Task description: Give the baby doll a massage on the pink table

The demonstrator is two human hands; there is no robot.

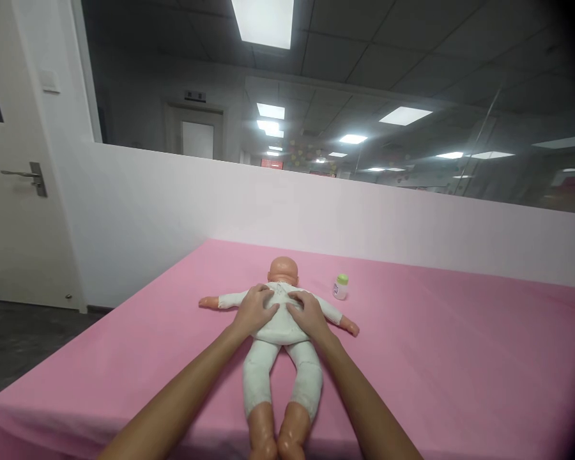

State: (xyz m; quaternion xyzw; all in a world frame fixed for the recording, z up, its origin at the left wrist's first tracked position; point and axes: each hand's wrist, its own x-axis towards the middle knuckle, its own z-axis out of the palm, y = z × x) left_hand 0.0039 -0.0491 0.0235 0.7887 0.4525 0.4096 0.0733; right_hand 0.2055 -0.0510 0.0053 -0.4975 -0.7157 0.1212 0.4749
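Hands on doll's chest, on pink bed

Doll lies on its back in the middle of the bed, arms spread, feet toward the near edge. Left hand and right hand both rest flat on its white torso, fingers spread, side by side. Small bottle stands near the doll's head

Baby doll in white suit, flat, arms spread
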